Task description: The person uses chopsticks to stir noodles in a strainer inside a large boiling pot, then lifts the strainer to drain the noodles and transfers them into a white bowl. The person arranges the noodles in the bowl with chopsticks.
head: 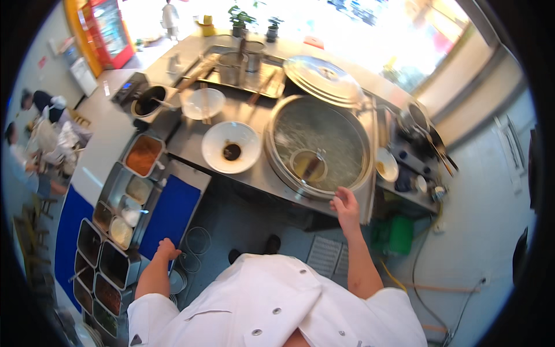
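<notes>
My left hand [167, 250] rests at the lower edge of a blue cloth [171, 212] on the side counter, fingers loosely curled; whether it grips the cloth or the counter edge cannot be told. My right hand [345, 206] is just off the near rim of a large metal pot [318, 195], fingers part bent, with nothing seen in it. Cloudy, steaming liquid fills the pot, and a round strainer basket [308, 165] hangs inside near the front rim. Left of the pot stands a white bowl [214, 149] with dark sauce at its bottom. Behind it is another white bowl [195, 104] with chopsticks across it.
A metal lid [323, 80] leans behind the pot. A tray [277, 86] holds tall metal containers. Seasoning tins, one with red powder [144, 155], line the left counter. A stove with pans [412, 160] stands right. People sit at far left. Papers [325, 256] lie on the floor.
</notes>
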Available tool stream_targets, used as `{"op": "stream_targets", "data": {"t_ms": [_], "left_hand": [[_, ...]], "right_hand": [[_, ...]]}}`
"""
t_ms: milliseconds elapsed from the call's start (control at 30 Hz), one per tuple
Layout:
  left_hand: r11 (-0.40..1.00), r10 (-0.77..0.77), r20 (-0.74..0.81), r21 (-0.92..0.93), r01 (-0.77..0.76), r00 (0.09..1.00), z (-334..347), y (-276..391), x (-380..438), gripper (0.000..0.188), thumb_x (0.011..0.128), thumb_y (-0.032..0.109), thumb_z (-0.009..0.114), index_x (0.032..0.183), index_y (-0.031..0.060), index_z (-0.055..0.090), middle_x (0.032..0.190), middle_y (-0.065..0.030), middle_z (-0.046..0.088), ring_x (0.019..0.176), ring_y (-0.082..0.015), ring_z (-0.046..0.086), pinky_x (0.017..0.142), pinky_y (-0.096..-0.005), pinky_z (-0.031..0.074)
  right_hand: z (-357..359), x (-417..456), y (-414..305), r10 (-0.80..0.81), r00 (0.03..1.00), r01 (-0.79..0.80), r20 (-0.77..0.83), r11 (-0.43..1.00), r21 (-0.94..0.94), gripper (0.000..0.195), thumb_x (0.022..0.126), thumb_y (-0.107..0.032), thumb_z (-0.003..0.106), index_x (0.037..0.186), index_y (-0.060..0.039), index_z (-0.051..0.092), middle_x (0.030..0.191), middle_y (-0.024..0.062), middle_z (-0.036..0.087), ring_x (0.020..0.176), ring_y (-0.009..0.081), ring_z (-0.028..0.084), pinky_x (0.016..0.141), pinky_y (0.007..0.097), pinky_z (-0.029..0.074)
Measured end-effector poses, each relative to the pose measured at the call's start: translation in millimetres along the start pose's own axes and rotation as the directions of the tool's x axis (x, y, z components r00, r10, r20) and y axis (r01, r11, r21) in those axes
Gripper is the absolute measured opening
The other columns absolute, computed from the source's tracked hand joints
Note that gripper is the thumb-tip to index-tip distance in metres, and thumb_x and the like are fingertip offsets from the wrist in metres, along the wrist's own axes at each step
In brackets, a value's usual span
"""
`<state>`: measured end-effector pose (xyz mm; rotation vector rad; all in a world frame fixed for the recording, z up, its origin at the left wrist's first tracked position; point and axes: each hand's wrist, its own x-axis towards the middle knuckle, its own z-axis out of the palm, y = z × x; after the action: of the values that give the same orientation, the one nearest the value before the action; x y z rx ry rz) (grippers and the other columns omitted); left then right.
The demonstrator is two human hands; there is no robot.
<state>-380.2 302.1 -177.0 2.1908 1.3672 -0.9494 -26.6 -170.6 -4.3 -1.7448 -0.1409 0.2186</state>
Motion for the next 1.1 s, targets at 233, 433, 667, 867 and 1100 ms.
{"op": "stream_targets", "data": {"t_ms": [233, 433, 667, 867, 1100], "left_hand": [[0.987, -0.118, -0.019, -0.114, 0.115, 0.993, -13.8, 21.7, -19.8, 0.055, 0.08, 0.026, 0.072, 0.126, 0.0029, 0.054, 0.13, -0.0208, 0.055, 0.121, -0.0373, 0.054, 0.097, -0.0451, 0.048], [0.993, -0.098, -0.079, -0.077, 0.092, 0.992, -14.0, 30.7, -41.5, 0.046, 0.082, 0.021, 0.068, 0.124, 0.0041, 0.056, 0.129, -0.0201, 0.056, 0.118, -0.0368, 0.056, 0.096, -0.0446, 0.049], [0.971, -0.208, -0.026, -0.125, 0.203, 0.978, 3.2, 11.9, -17.5, 0.074, 0.071, 0.038, 0.082, 0.13, 0.0063, 0.052, 0.133, -0.0196, 0.052, 0.122, -0.0398, 0.052, 0.1, -0.0488, 0.046], [0.982, -0.174, -0.041, -0.076, 0.17, 0.984, -22.3, 30.6, -42.9, 0.061, 0.082, 0.038, 0.074, 0.129, 0.0062, 0.052, 0.133, -0.0208, 0.053, 0.123, -0.0381, 0.053, 0.099, -0.0489, 0.044], [0.983, -0.173, -0.022, -0.064, 0.171, 0.985, -23.7, 28.5, -46.8, 0.062, 0.08, 0.039, 0.075, 0.128, 0.0061, 0.052, 0.133, -0.0207, 0.054, 0.122, -0.0377, 0.053, 0.1, -0.0478, 0.044]], "right_hand": [[19.7, 50.8, -12.7, 0.364, 0.921, -0.381, 0.14, 0.761, 0.525, 0.038, 0.097, -0.036, 0.053, 0.128, -0.0136, 0.05, 0.077, 0.0022, 0.062, 0.061, 0.0104, 0.057, 0.052, 0.0215, 0.046], [28.7, 110.3, 5.1, 0.49, 0.732, -0.681, 0.473, 0.519, 0.517, 0.043, 0.096, -0.053, 0.048, 0.121, -0.0187, 0.054, 0.065, 0.0005, 0.06, 0.05, 0.0117, 0.053, 0.043, 0.0235, 0.042], [42.1, 113.0, 6.0, 0.491, 0.676, -0.731, 0.55, 0.545, 0.412, 0.049, 0.093, -0.059, 0.047, 0.106, -0.015, 0.063, 0.076, 0.0101, 0.065, 0.063, 0.0206, 0.061, 0.052, 0.0282, 0.049], [9.8, 99.4, 8.4, 0.555, 0.617, -0.759, 0.557, 0.234, 0.607, 0.029, 0.088, -0.035, 0.057, 0.09, -0.0077, 0.066, 0.08, 0.0124, 0.064, 0.067, 0.0219, 0.06, 0.056, 0.0288, 0.05], [-38.3, 80.0, 0.1, 0.52, 0.537, -0.79, 0.665, 0.031, 0.613, 0.014, 0.082, -0.017, 0.057, 0.086, -0.0048, 0.063, 0.082, 0.0105, 0.057, 0.067, 0.0189, 0.054, 0.056, 0.0281, 0.048]]}}
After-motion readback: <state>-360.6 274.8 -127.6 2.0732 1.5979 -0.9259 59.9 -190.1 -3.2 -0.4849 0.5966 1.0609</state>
